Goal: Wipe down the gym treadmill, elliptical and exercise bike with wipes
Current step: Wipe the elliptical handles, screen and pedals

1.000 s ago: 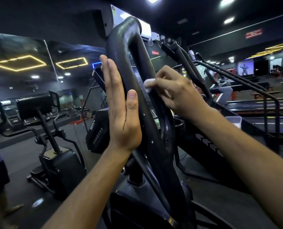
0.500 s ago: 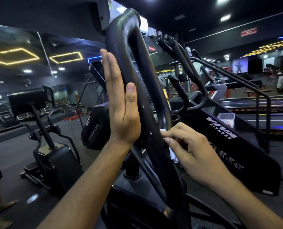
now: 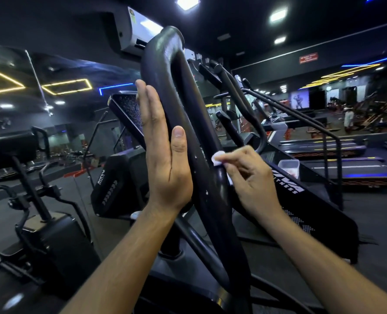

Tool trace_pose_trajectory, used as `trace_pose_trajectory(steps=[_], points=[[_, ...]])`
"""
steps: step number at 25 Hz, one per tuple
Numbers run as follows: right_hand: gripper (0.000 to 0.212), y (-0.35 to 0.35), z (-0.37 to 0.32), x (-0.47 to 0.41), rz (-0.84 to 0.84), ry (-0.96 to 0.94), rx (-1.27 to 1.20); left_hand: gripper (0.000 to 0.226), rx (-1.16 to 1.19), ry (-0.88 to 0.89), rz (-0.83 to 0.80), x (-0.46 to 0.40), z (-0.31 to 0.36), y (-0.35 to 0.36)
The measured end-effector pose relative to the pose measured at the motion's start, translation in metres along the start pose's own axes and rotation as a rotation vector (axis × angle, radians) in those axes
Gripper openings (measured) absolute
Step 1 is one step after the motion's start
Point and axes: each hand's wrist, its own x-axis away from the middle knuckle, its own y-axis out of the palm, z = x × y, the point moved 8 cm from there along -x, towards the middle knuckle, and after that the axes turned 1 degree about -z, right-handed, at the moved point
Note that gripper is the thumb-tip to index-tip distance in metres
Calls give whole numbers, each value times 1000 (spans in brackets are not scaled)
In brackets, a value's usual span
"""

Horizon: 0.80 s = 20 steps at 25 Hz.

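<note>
The looped handlebar (image 3: 188, 123) is flanked by both hands: the left hand (image 3: 165, 159) is laid flat against its left side, the right hand (image 3: 246, 177) is placed at its right side, with a wipe (image 3: 217, 157) pinched against the bar. A console (image 3: 126, 114) is set behind the left hand. A plastic container (image 3: 288, 167) is seen behind the right hand, with treadmills (image 3: 346, 155) further right.

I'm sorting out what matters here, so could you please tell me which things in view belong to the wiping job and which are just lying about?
In the job:
- handle loop, steadied by the flat left hand
- white wipe, pinched in the right hand against the handle

Just lying about:
- clear tub on the black ramp
- console behind the left hand
- treadmills on the right
- air conditioner overhead
</note>
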Motion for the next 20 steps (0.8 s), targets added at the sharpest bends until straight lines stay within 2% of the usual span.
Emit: trace_pose_trajectory(steps=[6,11,16,20], points=[[23,18,-38,-108,74,-245,-12,59,-16,11,2,-1,2,-1],[19,31,-57,-186,77,-277,-20,59,-21,2,11,-1,2,-2],[20,27,-56,-184,10,-301,13,59,15,-9,23,1,0,0],[20,16,-41,-124,-85,-182,72,59,31,-4,3,1,-1,-2]])
